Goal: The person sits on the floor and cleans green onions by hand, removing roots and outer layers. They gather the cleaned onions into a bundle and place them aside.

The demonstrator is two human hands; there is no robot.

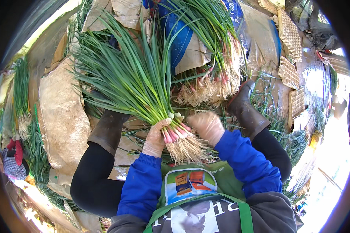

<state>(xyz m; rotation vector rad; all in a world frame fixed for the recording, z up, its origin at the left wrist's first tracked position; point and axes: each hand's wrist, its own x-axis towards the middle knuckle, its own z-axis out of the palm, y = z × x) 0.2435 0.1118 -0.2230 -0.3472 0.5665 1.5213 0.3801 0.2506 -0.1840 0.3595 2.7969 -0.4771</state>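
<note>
My left hand [156,137], in a thin translucent glove, is closed around the stems of a bunch of green garlic plants [151,96] just above their pink bulbs. The long leaves fan out away from me, and the pale roots [186,148] hang towards my green apron [204,180]. My right hand [207,126], gloved too, is beside the bunch's right edge and blurred; its fingers cannot be made out clearly. Beyond my hands lies a pile of similar plants [204,84] with tangled roots, partly under blue and tan sacking [189,56].
My brown boots [245,107] stand on either side. A tan sack [62,116] lies at the left, with loose green leaves [38,157] beyond it. Another person [14,160] sits at the far left. Waffle-patterned pads [290,35] lie at the upper right.
</note>
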